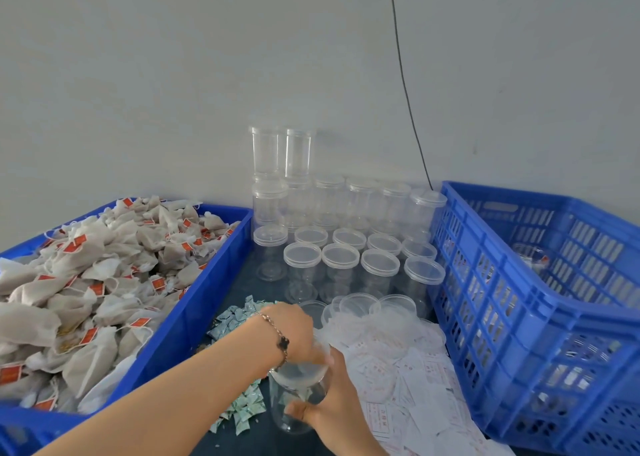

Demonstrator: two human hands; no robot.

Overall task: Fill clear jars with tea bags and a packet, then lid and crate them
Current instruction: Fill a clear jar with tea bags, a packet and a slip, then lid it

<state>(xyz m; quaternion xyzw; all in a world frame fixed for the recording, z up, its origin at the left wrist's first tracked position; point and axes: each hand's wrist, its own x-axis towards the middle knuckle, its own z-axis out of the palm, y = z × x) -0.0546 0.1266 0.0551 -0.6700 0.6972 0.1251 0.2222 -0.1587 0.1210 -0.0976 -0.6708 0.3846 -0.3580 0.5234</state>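
Note:
A clear empty jar (pixel 298 398) stands on the dark table near the front edge. My right hand (pixel 332 396) is wrapped around its side. My left hand (pixel 294 334), with a bracelet at the wrist, rests on the jar's clear lid (pixel 304 369) with its fingers closed over the rim. Small green-white packets (pixel 239 320) lie scattered just left of the jar. Tea bags (pixel 90 282) with red tags fill the blue tray (pixel 194 317) on the left.
Several lidded clear jars (pixel 339 258) stand in rows and stacks against the wall. Loose lids (pixel 360 305) and white paper labels (pixel 415 379) lie right of the held jar. A tall blue slatted crate (pixel 502 317) on the right holds a jar (pixel 531 258).

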